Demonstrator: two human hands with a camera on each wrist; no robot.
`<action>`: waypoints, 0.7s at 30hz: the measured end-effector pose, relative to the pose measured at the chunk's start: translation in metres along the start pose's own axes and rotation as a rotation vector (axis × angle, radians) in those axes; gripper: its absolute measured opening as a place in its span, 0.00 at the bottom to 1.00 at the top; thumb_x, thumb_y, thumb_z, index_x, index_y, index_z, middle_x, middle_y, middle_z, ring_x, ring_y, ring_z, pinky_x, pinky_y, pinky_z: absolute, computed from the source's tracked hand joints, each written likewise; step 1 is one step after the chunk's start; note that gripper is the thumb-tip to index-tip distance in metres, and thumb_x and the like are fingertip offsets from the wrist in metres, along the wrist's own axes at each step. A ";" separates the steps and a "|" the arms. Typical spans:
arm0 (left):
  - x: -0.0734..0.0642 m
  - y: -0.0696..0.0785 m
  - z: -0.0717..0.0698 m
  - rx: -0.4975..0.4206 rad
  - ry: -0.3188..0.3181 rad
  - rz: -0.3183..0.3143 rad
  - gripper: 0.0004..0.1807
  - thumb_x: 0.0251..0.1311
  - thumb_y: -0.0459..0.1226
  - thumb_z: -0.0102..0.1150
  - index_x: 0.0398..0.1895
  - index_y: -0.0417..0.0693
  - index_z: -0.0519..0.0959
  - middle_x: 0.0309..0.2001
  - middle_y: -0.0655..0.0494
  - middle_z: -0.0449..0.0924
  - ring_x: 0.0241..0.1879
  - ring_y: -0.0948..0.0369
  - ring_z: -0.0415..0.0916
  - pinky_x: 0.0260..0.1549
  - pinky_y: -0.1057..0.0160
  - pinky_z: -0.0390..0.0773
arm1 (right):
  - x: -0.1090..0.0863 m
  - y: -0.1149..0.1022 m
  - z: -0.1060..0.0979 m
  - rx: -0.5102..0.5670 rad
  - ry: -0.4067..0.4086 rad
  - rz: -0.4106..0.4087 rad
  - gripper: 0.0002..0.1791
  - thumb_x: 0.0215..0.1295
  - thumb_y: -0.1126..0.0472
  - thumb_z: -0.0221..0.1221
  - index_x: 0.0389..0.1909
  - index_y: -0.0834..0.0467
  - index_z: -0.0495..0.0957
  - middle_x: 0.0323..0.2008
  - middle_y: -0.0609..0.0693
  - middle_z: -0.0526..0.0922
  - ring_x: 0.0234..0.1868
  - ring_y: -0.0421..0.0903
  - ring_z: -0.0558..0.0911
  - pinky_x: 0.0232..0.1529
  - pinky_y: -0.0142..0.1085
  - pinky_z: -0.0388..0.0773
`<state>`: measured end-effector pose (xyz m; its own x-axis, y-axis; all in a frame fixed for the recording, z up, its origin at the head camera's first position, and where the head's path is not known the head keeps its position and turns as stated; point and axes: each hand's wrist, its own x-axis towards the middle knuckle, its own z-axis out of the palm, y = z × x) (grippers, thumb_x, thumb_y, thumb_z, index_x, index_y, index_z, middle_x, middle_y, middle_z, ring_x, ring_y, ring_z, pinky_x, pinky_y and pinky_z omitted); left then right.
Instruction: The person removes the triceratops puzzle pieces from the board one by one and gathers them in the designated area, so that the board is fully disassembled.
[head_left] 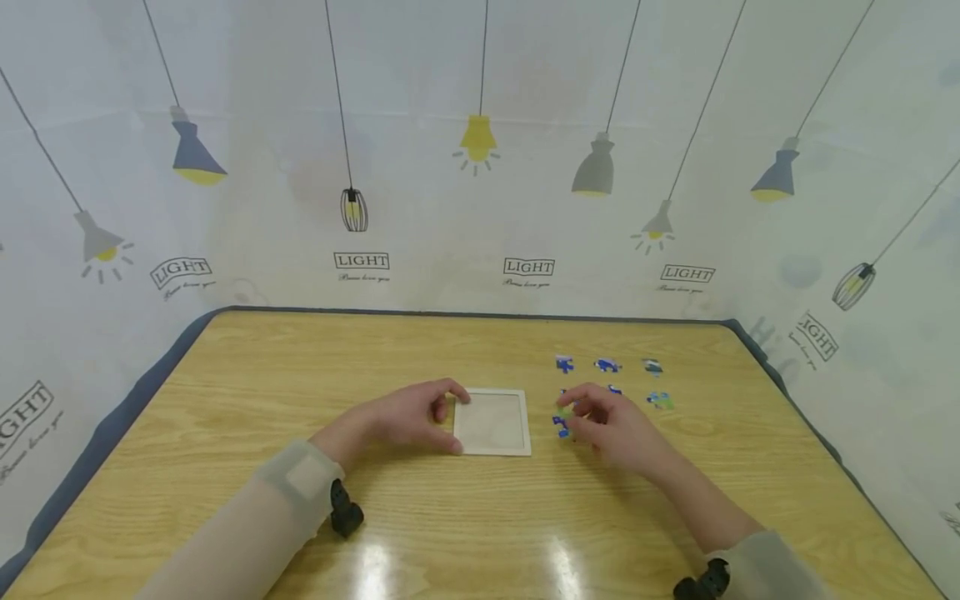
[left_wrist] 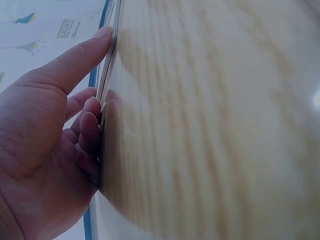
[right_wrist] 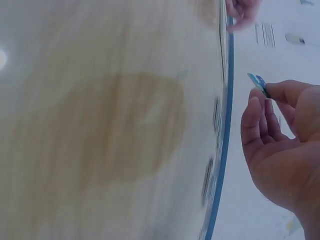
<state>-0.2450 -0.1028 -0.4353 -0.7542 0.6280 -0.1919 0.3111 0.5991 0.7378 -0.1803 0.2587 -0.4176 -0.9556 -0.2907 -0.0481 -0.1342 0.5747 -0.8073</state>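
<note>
A square white puzzle frame [head_left: 527, 433] lies flat on the table, its inside pale and bare. My left hand [head_left: 411, 414] holds it by the left side, thumb at the near corner and index finger at the far corner. The other left fingers are curled in, seen low over the wood in the left wrist view. Right of the frame, my right hand [head_left: 617, 427] pinches a small blue and green jigsaw piece [right_wrist: 261, 86] between thumb and fingertips, raised above the table. Blue jigsaw pieces show beside and behind that hand, partly hidden by it.
More jigsaw pieces lie at the table's right: a blue one [head_left: 564, 364], a blue and white one [head_left: 607, 365], a darker one [head_left: 652, 367] and a green and blue one [head_left: 660, 401]. A wall cloth [head_left: 435, 283] printed with lamps rises behind the wooden table [head_left: 330, 350].
</note>
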 end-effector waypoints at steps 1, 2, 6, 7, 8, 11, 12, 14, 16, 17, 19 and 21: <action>0.000 0.000 0.000 0.001 -0.001 -0.001 0.38 0.61 0.49 0.83 0.71 0.56 0.74 0.43 0.55 0.75 0.42 0.59 0.71 0.48 0.57 0.72 | -0.004 0.006 -0.008 0.016 0.010 0.011 0.16 0.82 0.57 0.63 0.65 0.56 0.80 0.47 0.57 0.82 0.34 0.49 0.79 0.31 0.37 0.80; 0.001 0.000 0.000 0.003 0.000 -0.002 0.38 0.61 0.49 0.83 0.71 0.56 0.74 0.43 0.55 0.75 0.42 0.59 0.72 0.48 0.57 0.72 | -0.008 0.012 -0.016 0.028 0.020 0.024 0.17 0.82 0.57 0.63 0.65 0.58 0.79 0.47 0.57 0.82 0.35 0.48 0.80 0.32 0.38 0.81; 0.002 -0.001 0.000 0.011 0.002 0.003 0.38 0.60 0.48 0.83 0.71 0.56 0.75 0.43 0.55 0.75 0.42 0.59 0.72 0.48 0.57 0.72 | -0.022 0.038 -0.045 0.063 0.057 0.089 0.17 0.82 0.58 0.63 0.63 0.63 0.77 0.47 0.57 0.84 0.39 0.47 0.82 0.37 0.38 0.84; 0.002 -0.001 0.000 0.014 0.001 0.004 0.38 0.60 0.49 0.83 0.71 0.56 0.75 0.43 0.55 0.75 0.43 0.59 0.72 0.49 0.56 0.71 | -0.026 0.045 -0.052 0.071 0.066 0.112 0.17 0.82 0.59 0.63 0.62 0.64 0.77 0.46 0.57 0.84 0.39 0.47 0.82 0.38 0.38 0.84; 0.002 -0.001 0.000 0.016 0.002 0.002 0.38 0.60 0.49 0.83 0.71 0.56 0.75 0.43 0.55 0.75 0.43 0.59 0.72 0.49 0.56 0.72 | -0.029 0.052 -0.059 0.073 0.073 0.130 0.17 0.82 0.59 0.62 0.62 0.65 0.77 0.45 0.57 0.84 0.39 0.46 0.83 0.38 0.38 0.85; 0.002 0.000 0.000 0.013 0.003 -0.006 0.38 0.60 0.49 0.83 0.71 0.57 0.75 0.43 0.55 0.75 0.44 0.59 0.72 0.50 0.56 0.71 | -0.039 0.070 -0.076 0.078 0.084 0.195 0.18 0.83 0.60 0.61 0.62 0.68 0.77 0.44 0.56 0.85 0.39 0.45 0.86 0.39 0.38 0.87; 0.002 0.000 0.000 0.011 0.002 -0.008 0.38 0.60 0.49 0.83 0.71 0.57 0.75 0.43 0.55 0.75 0.44 0.59 0.72 0.50 0.55 0.71 | -0.042 0.074 -0.081 0.064 0.086 0.221 0.18 0.84 0.59 0.61 0.63 0.69 0.77 0.43 0.56 0.85 0.38 0.44 0.86 0.38 0.38 0.87; 0.002 0.000 0.001 0.006 0.001 -0.009 0.37 0.61 0.49 0.83 0.71 0.57 0.75 0.44 0.55 0.75 0.44 0.58 0.72 0.50 0.55 0.71 | -0.047 0.081 -0.089 0.008 0.086 0.268 0.20 0.84 0.57 0.61 0.63 0.69 0.77 0.42 0.54 0.86 0.39 0.44 0.86 0.38 0.37 0.87; 0.002 0.000 0.001 0.004 0.000 -0.008 0.38 0.61 0.49 0.83 0.71 0.57 0.75 0.43 0.55 0.75 0.44 0.58 0.72 0.50 0.55 0.71 | -0.050 0.085 -0.095 -0.065 0.081 0.308 0.22 0.83 0.54 0.62 0.62 0.69 0.78 0.41 0.52 0.87 0.39 0.44 0.85 0.36 0.37 0.85; 0.002 0.000 0.001 0.004 0.000 -0.008 0.37 0.61 0.49 0.83 0.71 0.57 0.75 0.43 0.55 0.75 0.44 0.58 0.72 0.50 0.55 0.71 | -0.051 0.086 -0.097 -0.103 0.077 0.322 0.23 0.83 0.52 0.62 0.62 0.68 0.78 0.41 0.51 0.87 0.39 0.44 0.83 0.36 0.37 0.83; 0.001 0.000 0.001 0.006 0.001 -0.006 0.37 0.61 0.49 0.83 0.71 0.57 0.75 0.43 0.55 0.75 0.44 0.58 0.72 0.50 0.55 0.71 | -0.052 0.087 -0.100 -0.170 0.078 0.333 0.25 0.82 0.49 0.63 0.62 0.68 0.80 0.41 0.50 0.87 0.39 0.45 0.81 0.35 0.36 0.81; 0.001 0.000 0.001 0.008 0.003 -0.002 0.37 0.61 0.49 0.83 0.70 0.56 0.75 0.43 0.55 0.75 0.43 0.58 0.72 0.49 0.56 0.71 | -0.051 0.088 -0.101 -0.217 0.076 0.324 0.26 0.82 0.48 0.63 0.62 0.67 0.80 0.42 0.51 0.87 0.39 0.46 0.80 0.35 0.37 0.79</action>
<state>-0.2451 -0.1020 -0.4359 -0.7566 0.6252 -0.1918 0.3139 0.6045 0.7321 -0.1696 0.4009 -0.4266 -0.9731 -0.0151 -0.2300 0.1329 0.7783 -0.6136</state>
